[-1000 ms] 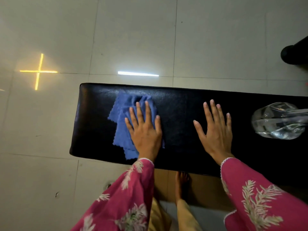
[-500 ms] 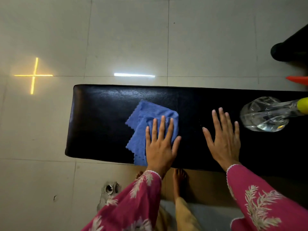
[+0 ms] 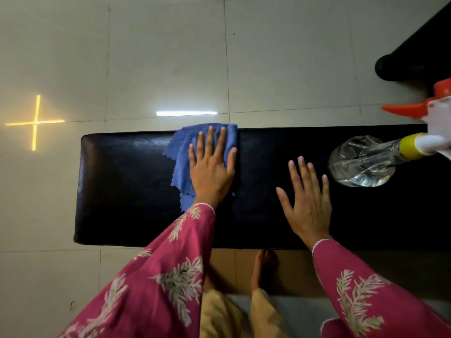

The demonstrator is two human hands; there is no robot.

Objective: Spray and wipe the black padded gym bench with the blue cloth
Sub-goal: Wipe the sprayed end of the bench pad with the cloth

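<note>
1. The left hand, flat and unclenched on the blue cloth, has swept it from the near edge to the far edge of the bench.
2. The right hand rests spread, holding nothing; the bench's right side looks unwiped.

This looks like a gym or exercise room. A long black padded vinyl bench stands on a floor of large pale glossy tiles, which mirror a white strip light and a yellow cross-shaped light. Another black padded piece of equipment sits at the upper right.
</note>
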